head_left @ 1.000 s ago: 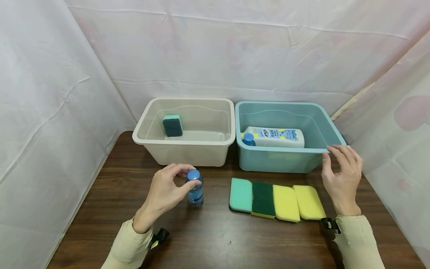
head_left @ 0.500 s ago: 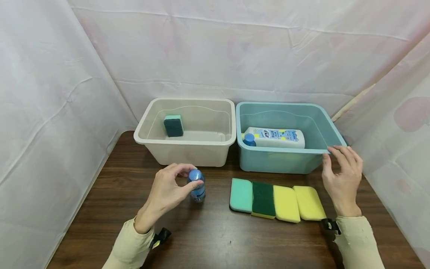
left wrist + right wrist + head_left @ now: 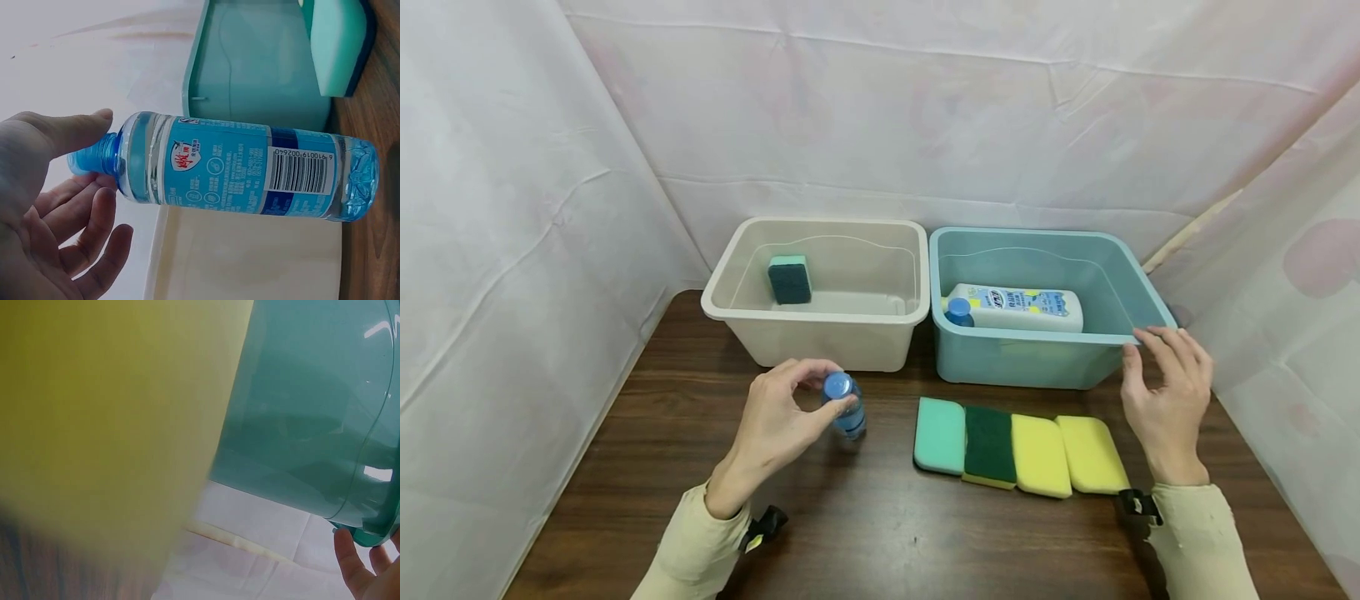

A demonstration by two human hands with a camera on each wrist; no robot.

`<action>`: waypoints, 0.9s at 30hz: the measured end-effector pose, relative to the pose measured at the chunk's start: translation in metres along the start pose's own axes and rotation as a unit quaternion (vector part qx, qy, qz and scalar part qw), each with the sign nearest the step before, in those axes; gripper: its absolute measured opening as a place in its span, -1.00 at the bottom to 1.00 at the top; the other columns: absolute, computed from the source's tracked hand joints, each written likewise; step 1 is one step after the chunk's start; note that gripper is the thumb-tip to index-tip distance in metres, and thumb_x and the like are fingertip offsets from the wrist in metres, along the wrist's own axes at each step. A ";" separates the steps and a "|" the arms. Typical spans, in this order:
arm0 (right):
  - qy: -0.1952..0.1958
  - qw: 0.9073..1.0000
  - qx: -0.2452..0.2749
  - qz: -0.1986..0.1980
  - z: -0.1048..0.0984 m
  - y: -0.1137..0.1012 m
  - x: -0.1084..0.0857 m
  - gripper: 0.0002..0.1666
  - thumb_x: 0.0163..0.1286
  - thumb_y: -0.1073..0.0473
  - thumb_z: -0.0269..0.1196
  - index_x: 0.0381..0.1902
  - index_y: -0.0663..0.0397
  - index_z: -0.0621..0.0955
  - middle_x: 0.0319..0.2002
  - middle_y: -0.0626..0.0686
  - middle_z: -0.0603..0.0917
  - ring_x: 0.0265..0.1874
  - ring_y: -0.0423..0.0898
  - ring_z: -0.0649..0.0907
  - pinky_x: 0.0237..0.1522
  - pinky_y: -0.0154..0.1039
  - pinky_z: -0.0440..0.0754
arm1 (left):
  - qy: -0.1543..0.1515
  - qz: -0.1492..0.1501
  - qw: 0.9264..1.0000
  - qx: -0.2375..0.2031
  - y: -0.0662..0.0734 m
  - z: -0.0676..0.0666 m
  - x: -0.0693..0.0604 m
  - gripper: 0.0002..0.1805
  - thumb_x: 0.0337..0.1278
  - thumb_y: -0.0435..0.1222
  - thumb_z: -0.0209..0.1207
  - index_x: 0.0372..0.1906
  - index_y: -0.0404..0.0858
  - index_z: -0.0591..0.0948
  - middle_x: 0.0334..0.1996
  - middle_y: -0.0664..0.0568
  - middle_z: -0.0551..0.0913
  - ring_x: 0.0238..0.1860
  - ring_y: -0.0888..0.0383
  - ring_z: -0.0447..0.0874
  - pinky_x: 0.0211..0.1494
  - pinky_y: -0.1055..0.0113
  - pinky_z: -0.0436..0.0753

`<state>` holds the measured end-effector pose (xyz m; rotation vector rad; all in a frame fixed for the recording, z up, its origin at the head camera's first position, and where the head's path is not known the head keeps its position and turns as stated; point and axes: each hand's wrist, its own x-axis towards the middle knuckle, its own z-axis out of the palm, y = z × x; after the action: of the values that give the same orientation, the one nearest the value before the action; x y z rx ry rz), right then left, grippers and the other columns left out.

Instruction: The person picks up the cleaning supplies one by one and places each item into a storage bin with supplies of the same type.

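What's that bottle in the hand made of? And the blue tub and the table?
Bottle: probably shiny plastic; its bottom is see-through. Blue tub: likely smooth, hard plastic; bright glints show. Table: maybe wood, softly shiny; its brown grain could be printed.

The blue bottle (image 3: 234,167) bears a black-striped barcode (image 3: 299,173).

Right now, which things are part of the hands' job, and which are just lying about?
Part of the job, I think:
blue bottle, pinched by the left hand
teal bin, right hand at its rim

Probably just lying about:
row of four sponges
beige bin, one sponge inside
white bottle and blue-capped bottle, in the teal bin
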<state>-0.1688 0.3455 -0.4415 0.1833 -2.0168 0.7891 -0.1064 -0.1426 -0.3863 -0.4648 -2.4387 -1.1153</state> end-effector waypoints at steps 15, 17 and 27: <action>0.001 1.000 0.000 -0.003 0.000 0.001 0.001 -0.66 0.52 0.15 0.33 0.06 0.32 0.77 0.12 0.40 0.72 0.28 0.47 0.51 0.60 0.16 0.25 | 0.021 -0.009 0.999 -0.026 0.005 0.002 0.003 -0.61 -0.12 -0.24 0.68 -0.11 -0.11 0.80 -0.33 0.14 0.77 -0.28 0.23 0.72 -0.26 0.25 0.68; 0.000 1.000 -0.001 -0.002 0.000 0.001 0.001 -0.66 0.52 0.15 0.33 0.06 0.32 0.77 0.12 0.40 0.72 0.28 0.47 0.50 0.60 0.15 0.25 | 0.023 -0.012 0.999 -0.028 0.006 0.002 0.003 -0.61 -0.12 -0.24 0.68 -0.11 -0.11 0.80 -0.32 0.13 0.78 -0.27 0.22 0.72 -0.26 0.21 0.68; -0.001 1.000 -0.003 0.001 0.000 0.000 0.001 -0.66 0.52 0.15 0.33 0.06 0.31 0.77 0.13 0.40 0.72 0.29 0.47 0.50 0.60 0.13 0.24 | 0.026 -0.034 0.998 -0.045 0.012 0.003 0.003 -0.61 -0.10 -0.25 0.67 -0.10 -0.11 0.81 -0.25 0.12 0.78 -0.20 0.21 0.71 -0.18 0.22 0.70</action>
<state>-0.1690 0.3455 -0.4410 0.1787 -2.0215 0.7849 -0.1046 -0.1327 -0.3790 -0.3773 -2.3827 -1.2526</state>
